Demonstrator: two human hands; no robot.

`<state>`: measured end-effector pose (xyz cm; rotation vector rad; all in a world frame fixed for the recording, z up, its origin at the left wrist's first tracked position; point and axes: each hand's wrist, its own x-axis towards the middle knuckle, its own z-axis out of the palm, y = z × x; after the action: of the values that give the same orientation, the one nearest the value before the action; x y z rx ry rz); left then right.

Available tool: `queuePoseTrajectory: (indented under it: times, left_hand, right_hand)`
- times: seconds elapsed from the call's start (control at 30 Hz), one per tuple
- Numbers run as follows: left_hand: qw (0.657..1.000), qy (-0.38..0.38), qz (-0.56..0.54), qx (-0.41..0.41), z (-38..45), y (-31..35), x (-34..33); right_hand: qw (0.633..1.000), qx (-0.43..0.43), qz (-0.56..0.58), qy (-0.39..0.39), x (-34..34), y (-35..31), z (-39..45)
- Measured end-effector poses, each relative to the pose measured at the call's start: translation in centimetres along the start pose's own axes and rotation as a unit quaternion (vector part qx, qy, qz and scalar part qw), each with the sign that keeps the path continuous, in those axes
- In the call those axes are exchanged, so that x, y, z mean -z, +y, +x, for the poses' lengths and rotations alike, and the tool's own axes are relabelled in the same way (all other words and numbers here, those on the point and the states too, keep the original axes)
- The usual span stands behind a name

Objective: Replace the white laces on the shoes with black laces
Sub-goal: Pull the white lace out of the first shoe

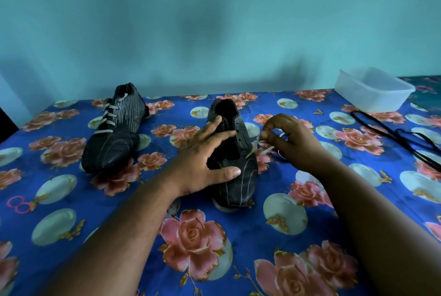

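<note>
Two black shoes stand on the flowered cloth. The left shoe (114,128) still carries white laces crossed up its front. The near shoe (236,171) in the middle has open eyelets, with a white lace (256,144) running out from its right side. My left hand (202,155) rests on this shoe with fingers spread across the opening and thumb on the toe. My right hand (288,140) pinches the white lace just right of the shoe. Black laces (401,133) lie loose on the cloth at the right.
A clear plastic box (372,89) sits at the back right corner. Pink rubber bands (19,204) lie at the left. The table in its blue flowered cloth (95,212) backs onto a teal wall.
</note>
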<state>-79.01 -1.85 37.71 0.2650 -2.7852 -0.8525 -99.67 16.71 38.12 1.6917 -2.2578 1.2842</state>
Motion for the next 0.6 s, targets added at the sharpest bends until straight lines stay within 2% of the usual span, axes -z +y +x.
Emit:
queuePoseTrajectory:
  times: [0.1, 0.37, 0.5, 0.6]
  left_hand:
    - [1.000, 0.001, 0.000, -0.003, 0.0, 0.0, 0.0]
    - [1.000, -0.006, -0.004, -0.006, 0.0, -0.1, -0.3]
    - [1.000, 0.003, 0.003, -0.009, 0.1, -0.2, -0.5]
    - [1.000, 0.019, -0.002, -0.017, 0.1, -0.4, -1.2]
  right_hand:
    - [1.000, -0.028, -0.007, 0.006, 0.0, 0.5, -0.1]
    - [0.999, 0.000, -0.006, -0.042, -1.2, 0.1, -0.2]
    - [0.993, -0.008, -0.110, -0.045, -1.8, 1.3, -0.2]
    - [0.981, -0.082, -0.174, -0.007, -1.8, 1.1, 0.0]
